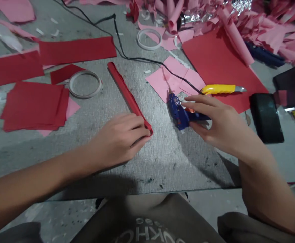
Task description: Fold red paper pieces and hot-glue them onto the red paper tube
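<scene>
A narrow red paper roll [125, 92] lies slantwise on the grey table. My left hand [123, 136] is closed on its near end, fingers wrapped round it. To the right, a blue glue gun [179, 113] rests on its side, its nozzle pointing away over pink paper squares [162, 81]. My right hand [215, 123] is at the glue gun's handle, thumb below and fingers above it, apart from each other. Whether the fingers press on the handle is hard to tell. A black cord [147, 60] runs from the upper left toward the right hand.
Red squares [33, 106] are stacked at left beside a tape ring [85, 84]. Another ring [149, 39] lies farther back. A yellow cutter [219, 89] with bare blade lies on a red sheet [213, 57], near a black phone [267, 118]. Pink scraps [269, 33] heap at back right.
</scene>
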A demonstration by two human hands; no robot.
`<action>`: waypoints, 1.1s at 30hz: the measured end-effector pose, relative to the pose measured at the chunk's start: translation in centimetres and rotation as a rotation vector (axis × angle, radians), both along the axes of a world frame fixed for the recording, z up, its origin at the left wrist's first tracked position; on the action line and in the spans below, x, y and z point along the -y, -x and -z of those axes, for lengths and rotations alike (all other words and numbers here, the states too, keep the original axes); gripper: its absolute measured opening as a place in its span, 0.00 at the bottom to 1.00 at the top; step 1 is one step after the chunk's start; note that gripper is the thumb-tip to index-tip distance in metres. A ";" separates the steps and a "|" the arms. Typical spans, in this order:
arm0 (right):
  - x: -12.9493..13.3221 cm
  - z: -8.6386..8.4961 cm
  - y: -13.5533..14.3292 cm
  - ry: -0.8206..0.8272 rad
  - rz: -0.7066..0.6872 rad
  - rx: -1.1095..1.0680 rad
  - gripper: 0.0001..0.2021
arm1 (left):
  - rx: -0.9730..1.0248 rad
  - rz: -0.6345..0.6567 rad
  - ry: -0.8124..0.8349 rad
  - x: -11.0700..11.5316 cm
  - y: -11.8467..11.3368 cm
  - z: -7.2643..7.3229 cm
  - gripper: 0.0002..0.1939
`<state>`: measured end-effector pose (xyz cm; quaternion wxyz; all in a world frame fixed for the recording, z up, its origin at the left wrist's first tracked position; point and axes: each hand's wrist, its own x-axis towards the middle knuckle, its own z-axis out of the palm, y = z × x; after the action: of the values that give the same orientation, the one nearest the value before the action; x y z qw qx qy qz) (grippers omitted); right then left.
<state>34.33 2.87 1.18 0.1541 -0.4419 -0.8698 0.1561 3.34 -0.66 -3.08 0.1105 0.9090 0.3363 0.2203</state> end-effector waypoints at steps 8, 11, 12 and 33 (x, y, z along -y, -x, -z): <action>2.6 -1.7 4.8 -0.019 -0.368 0.039 0.14 | 0.074 0.022 0.114 0.6 1.3 0.3 0.07; 2.1 -0.8 6.5 0.004 -0.427 0.081 0.13 | 0.095 0.022 0.083 0.4 1.4 0.6 0.06; 1.9 -0.5 6.9 0.012 -0.437 0.082 0.12 | 0.098 0.024 0.071 0.4 1.4 0.7 0.07; 2.2 3.4 8.3 0.099 -0.272 -0.121 0.09 | 0.067 -0.022 0.078 -0.3 2.3 1.0 0.08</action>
<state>26.01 0.70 -2.19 0.1615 -0.3169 -0.9021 0.2446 0.99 -0.40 -4.06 0.1548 0.8922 0.3507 0.2387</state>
